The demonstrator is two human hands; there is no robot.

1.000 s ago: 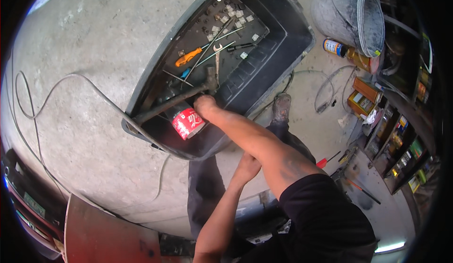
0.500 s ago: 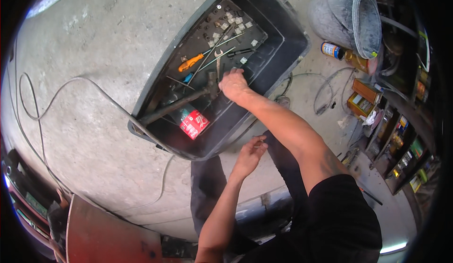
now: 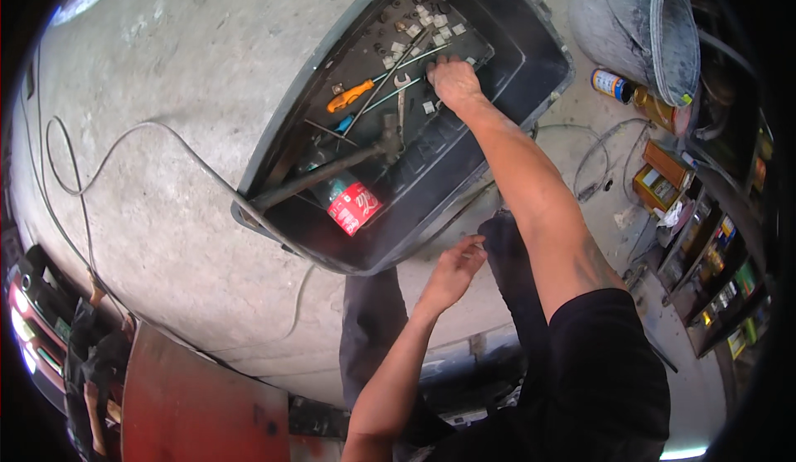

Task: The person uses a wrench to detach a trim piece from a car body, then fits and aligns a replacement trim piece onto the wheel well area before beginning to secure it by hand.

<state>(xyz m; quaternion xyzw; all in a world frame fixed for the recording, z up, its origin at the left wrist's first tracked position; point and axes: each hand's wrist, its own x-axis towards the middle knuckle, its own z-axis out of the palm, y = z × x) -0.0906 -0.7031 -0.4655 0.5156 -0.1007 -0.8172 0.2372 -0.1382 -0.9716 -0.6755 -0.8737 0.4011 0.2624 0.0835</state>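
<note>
While half a second ago the right hand [image 3: 456, 82] was beside the open-ended wrench [image 3: 402, 101], it has now reached farther into the dark plastic bin [image 3: 414, 209], its fingers curled down toward the bottom. It covers the place where a slim black tool lay (whether the fingers grip that tool, I cannot tell). The left hand [image 3: 454, 273] has stayed outside the bin, nearer the body, half open with its fingers loosely bent. To the right hand's left lie the orange-handled screwdriver [image 3: 351, 96] and a blue-handled one; white plastic clips [image 3: 441, 33] are scattered just beyond it. The hammer [image 3: 390, 139] and the red-labelled bottle piece [image 3: 355, 208] rest between the two hands' levels, off to their left, apparently where they lay before.

The bin stands on a worn concrete floor [image 3: 182, 64], with a grey hose [image 3: 191, 149] looping well to the left of both hands. Right of the right hand stand a grey-smeared bucket [image 3: 609, 27] and a blue-and-white can [image 3: 609, 86]; a cluttered shelf [image 3: 721, 288] is farther right. Below and left of the left hand, a red panel [image 3: 199, 396] adjoins another person [image 3: 95, 362], now more fully in view.
</note>
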